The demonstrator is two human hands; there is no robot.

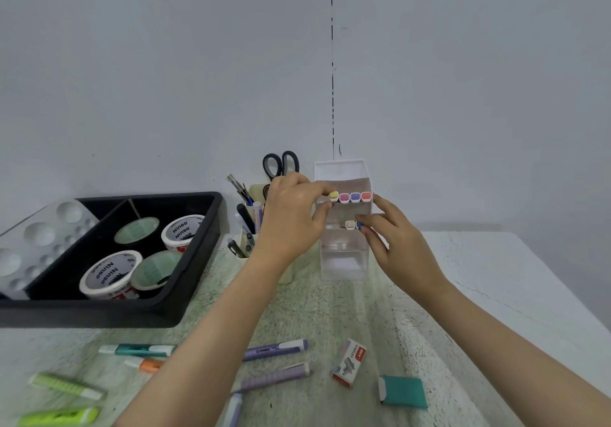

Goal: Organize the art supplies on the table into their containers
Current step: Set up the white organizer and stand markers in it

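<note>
Head view: pinches a yellow-capped marker in the left fingers at the clear organizer; grips a blue-capped marker in the right fingers, just below the left.

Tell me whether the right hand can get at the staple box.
Probably yes. The staple box lies uncovered on the table, nearer the person than the right hand, nothing between them. The hand would first have to release the blue marker it pinches at the rack.
</note>
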